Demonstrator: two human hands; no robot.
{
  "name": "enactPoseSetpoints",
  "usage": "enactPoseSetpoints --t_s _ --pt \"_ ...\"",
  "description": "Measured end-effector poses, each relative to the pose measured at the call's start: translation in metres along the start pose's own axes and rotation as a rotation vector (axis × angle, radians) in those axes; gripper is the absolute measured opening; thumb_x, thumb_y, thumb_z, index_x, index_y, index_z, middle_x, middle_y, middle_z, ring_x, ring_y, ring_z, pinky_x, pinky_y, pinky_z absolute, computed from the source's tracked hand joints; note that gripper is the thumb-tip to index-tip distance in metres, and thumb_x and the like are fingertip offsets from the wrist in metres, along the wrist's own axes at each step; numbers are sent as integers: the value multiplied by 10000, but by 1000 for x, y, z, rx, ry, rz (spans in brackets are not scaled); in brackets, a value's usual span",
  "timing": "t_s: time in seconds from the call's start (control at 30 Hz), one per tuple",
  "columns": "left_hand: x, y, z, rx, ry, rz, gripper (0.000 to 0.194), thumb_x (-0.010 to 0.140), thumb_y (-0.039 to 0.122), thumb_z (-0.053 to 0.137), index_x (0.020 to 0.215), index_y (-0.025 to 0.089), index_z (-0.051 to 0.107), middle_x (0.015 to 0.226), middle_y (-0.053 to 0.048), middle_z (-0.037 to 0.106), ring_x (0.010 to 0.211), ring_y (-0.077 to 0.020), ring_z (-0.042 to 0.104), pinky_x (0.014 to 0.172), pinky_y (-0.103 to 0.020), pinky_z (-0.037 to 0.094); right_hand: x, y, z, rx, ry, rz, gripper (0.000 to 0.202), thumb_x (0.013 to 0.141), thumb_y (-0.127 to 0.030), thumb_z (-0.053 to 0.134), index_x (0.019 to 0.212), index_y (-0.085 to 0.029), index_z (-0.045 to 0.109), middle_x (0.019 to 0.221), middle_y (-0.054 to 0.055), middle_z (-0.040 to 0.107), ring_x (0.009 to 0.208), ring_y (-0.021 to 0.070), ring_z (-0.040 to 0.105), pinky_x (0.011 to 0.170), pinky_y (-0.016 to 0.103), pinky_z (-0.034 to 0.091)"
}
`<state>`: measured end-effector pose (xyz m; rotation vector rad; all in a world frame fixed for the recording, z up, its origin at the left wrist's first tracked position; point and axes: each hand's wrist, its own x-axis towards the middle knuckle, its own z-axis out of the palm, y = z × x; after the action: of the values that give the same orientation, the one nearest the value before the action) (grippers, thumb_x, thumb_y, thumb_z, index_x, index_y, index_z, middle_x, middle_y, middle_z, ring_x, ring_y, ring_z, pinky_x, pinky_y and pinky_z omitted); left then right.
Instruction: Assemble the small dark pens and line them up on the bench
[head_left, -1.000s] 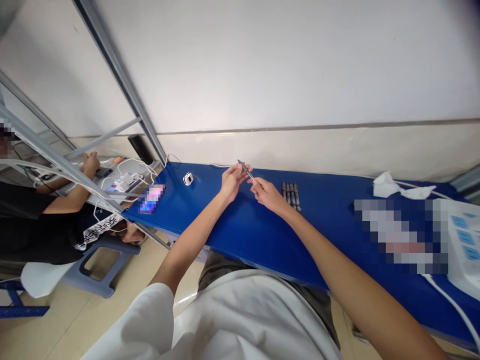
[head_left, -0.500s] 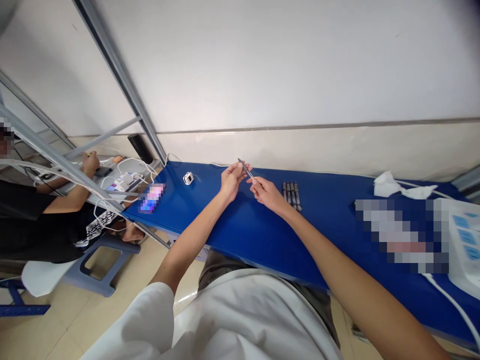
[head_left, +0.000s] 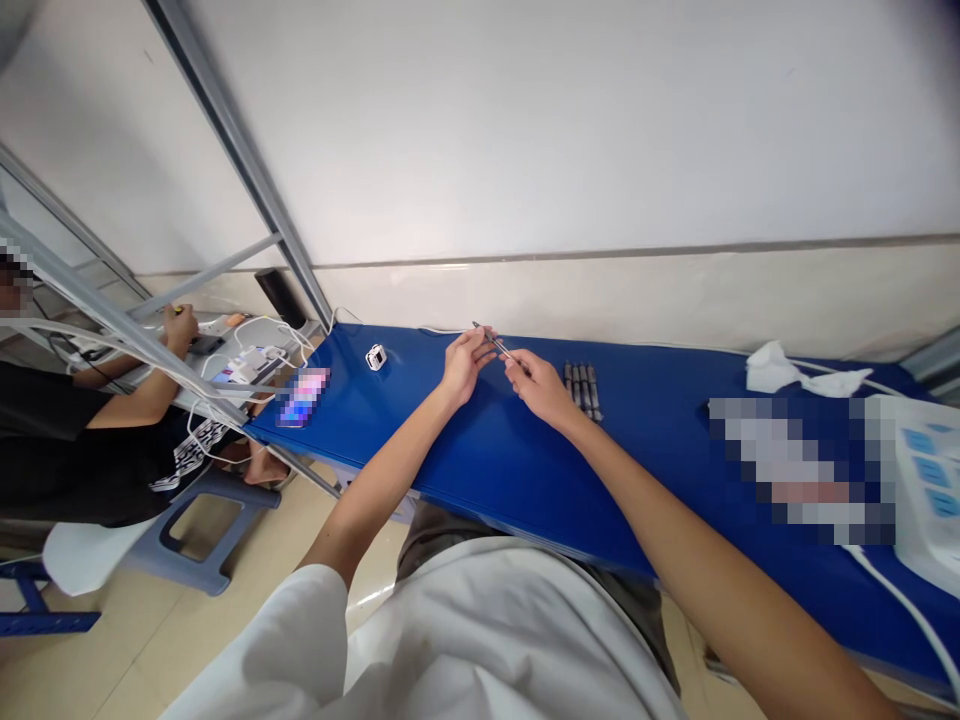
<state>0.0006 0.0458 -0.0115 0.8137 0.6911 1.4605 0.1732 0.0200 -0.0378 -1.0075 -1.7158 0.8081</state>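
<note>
A slim dark pen (head_left: 496, 343) is held tilted above the blue table (head_left: 487, 460), between my two hands. My left hand (head_left: 466, 362) pinches its upper left end between thumb and fingertips, the other fingers spread. My right hand (head_left: 536, 385) is wrapped round the lower right part, and the palm hides some of it. Right of my right hand, several dark pens (head_left: 582, 388) lie side by side on the table.
On the table are a small white device (head_left: 376, 357), a blurred phone (head_left: 304, 397), crumpled tissue (head_left: 772, 370) and a white appliance (head_left: 926, 480) with a cable. A person (head_left: 142, 385) sits at the left, beyond a metal frame (head_left: 225, 130).
My right hand has shifted slightly right and turned a little along the pen. My left hand keeps its pinch, its end of the pen barely moved.
</note>
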Motion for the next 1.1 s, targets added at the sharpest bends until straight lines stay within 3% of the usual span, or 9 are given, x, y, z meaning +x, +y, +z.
enactPoseSetpoints --t_s 0.13,0.3,0.4,0.53,0.63,0.77,0.9,1.0,1.1 --pt "-2 2 2 -36 -8 -12 257 926 361 898 1029 167 764 1158 -142 820 1199 -293 789 1083 -411 558 -1 -1 0 -2 -13 4 429 1077 -593 564 1225 -216 706 850 54 686 670 210 590 611 332 479" --pt "-2 1 3 -18 103 -1 301 873 359 960 942 184 726 1013 -81 793 1126 -244 792 1044 -364 572 -3 -4 1 -8 -69 5 344 1078 -484 540 1231 -218 696 849 45 676 664 202 577 608 328 469" --pt "-2 1 4 -20 123 -9 289 886 377 949 993 191 756 939 -52 759 1078 -223 786 1035 -353 587 -3 -4 2 3 -75 14 309 1071 -477 548 1179 -224 687 835 41 670 653 199 572 600 327 465" --pt "-2 4 5 -66 60 -36 283 971 410 851 1141 192 793 1133 -115 811 1234 -277 771 1128 -421 569 -2 -4 2 46 -42 37 342 1069 -514 564 1223 -229 672 860 44 683 647 197 579 588 329 472" --pt "-3 5 4 -51 29 -13 235 993 364 816 1143 184 790 1247 -149 818 1313 -301 749 1172 -450 534 -2 -5 1 51 -39 43 364 1071 -534 571 1241 -230 676 870 48 685 641 197 578 582 332 471" --pt "-3 5 3 -21 32 40 194 966 338 853 1004 170 765 1148 -134 826 1186 -267 786 1109 -401 541 -3 -6 1 45 -55 25 353 1082 -527 547 1232 -232 671 864 45 677 644 196 575 588 332 470" --pt "-4 6 4 -20 74 48 276 903 345 925 885 182 703 1031 -95 801 1072 -225 785 1002 -345 544 -4 -8 1 46 -56 19 333 1073 -514 556 1211 -234 669 852 36 668 645 192 568 591 325 464" --pt "-5 6 6 -27 113 49 321 881 362 946 855 195 673 952 -56 763 942 -180 751 930 -316 543 -4 -7 2 59 -59 27 319 1059 -513 576 1182 -236 678 834 28 663 642 188 562 583 317 454" --pt "-5 7 6 -72 85 35 240 933 365 885 916 201 710 894 -31 726 878 -166 725 926 -319 552 -3 -5 3 85 -45 43 318 1050 -511 587 1181 -236 678 820 21 652 631 184 551 574 313 446"
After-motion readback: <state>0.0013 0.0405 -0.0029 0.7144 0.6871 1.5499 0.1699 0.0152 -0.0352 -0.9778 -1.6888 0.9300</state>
